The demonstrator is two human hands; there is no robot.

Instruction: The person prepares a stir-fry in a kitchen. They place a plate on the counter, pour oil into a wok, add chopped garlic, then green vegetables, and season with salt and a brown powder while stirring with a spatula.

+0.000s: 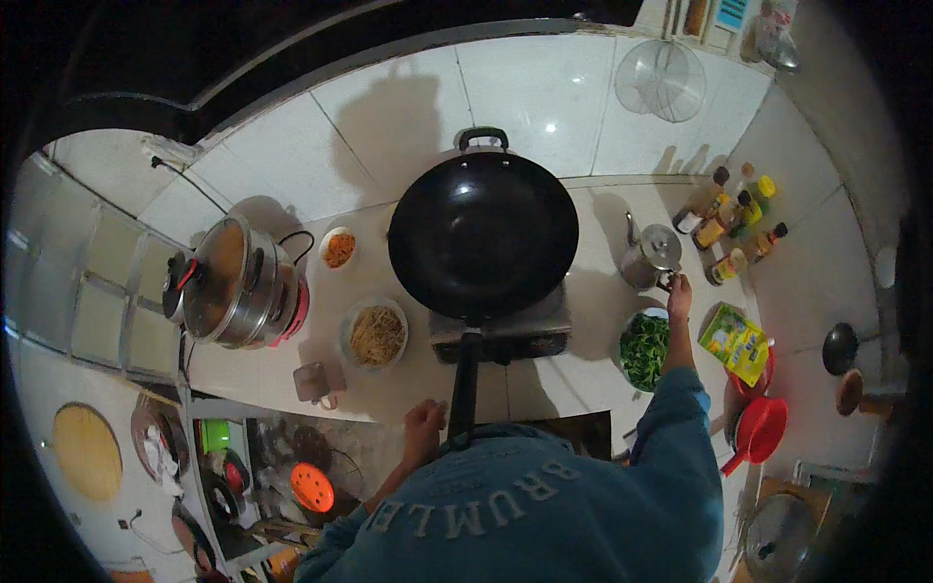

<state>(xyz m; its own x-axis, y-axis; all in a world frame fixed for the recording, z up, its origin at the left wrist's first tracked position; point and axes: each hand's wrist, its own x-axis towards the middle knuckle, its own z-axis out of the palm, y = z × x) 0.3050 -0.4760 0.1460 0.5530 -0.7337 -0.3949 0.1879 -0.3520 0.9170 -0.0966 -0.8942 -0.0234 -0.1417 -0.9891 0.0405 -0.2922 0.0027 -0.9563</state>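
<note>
My right hand [680, 297] grips the handle of a lidded metal pot [649, 256] with a spout, which is on the counter at the right. Just below the pot is a bowl of chopped green leaves [643, 353]. My left hand [425, 425] is at the counter's front edge, left of the long handle of a black wok [482, 237]; its fingers are curled, and whether it touches anything is unclear. Beneath the wok, on the counter, is a stove [536, 331]. A bowl of pale brown shreds [377, 335] and a small bowl of orange-red bits [339, 249] are left of the wok.
An electric steamer [237, 291] with a glass lid and a square cup [313, 382] are on the left. Several sauce bottles [729, 218] line the back right corner. A yellow-green packet [736, 344] and a red ladle-like scoop [762, 431] lie at the right. Wire strainers [661, 80] hang behind.
</note>
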